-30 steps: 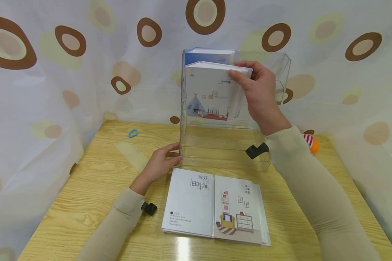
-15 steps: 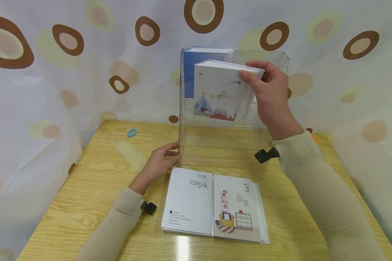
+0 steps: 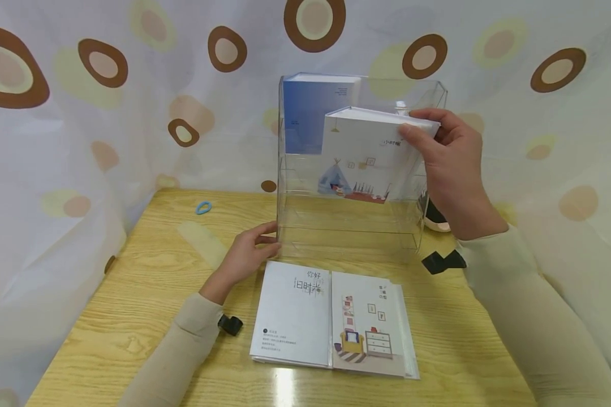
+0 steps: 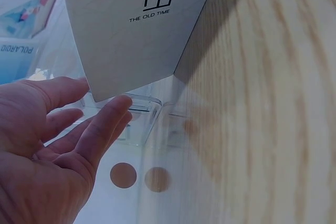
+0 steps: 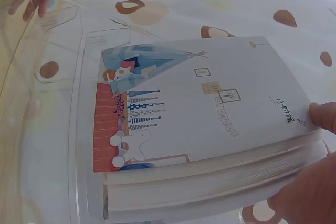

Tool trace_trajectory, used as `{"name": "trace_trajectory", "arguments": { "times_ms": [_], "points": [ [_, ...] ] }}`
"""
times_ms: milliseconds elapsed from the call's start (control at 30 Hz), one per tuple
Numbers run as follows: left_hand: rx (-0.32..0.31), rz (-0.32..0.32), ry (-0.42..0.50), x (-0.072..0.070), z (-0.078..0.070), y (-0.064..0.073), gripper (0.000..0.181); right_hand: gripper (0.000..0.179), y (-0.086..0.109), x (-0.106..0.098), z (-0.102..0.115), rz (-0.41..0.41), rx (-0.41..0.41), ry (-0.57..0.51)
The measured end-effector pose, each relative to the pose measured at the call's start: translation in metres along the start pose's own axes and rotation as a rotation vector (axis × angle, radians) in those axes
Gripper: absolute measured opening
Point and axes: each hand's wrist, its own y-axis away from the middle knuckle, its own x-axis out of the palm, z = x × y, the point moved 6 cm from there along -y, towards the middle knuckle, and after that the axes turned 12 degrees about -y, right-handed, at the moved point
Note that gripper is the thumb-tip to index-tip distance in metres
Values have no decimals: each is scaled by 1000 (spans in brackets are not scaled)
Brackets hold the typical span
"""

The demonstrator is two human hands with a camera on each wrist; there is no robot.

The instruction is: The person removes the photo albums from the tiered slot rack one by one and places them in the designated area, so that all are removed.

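My right hand grips the upper right corner of a thick white photo album, thumb in front and fingers behind. Its cover shows a blue tent and small wall pictures, seen closely in the right wrist view. The album hangs tilted before the clear acrylic rack, overlapping its right half. A blue album stands in the rack's upper left. My left hand touches the rack's lower left side with extended fingers. Below the rack, a white album lies spread out; its cover corner overlaps my left fingertips in the left wrist view.
On the wooden table a small blue ring lies at the back left. A pale strip runs towards my left hand. Behind the rack's right side sits a black and white object. Spotted cloth hangs around.
My right hand has moved the white tent album to the right and slightly down, uncovering more of the blue album. The left hand stays at the rack's side.
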Motion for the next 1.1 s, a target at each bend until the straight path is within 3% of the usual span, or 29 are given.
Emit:
{"name": "trace_trajectory", "arguments": {
  "times_ms": [367, 600, 833, 1100],
  "points": [
    [-6, 13, 15, 1, 0, 0, 63, 37, 24, -39, 1, -33, 36, 70],
    [-20, 8, 30, 1, 0, -1, 63, 41, 38, -64, 1, -45, 54, 19],
    [-9, 11, 30, 3, -1, 0, 63, 43, 54, -95, 3, -68, 70, 67],
    [-16, 16, 46, 3, 1, 0, 63, 34, 70, -121, 0, -60, 96, 31]
  ]
}}
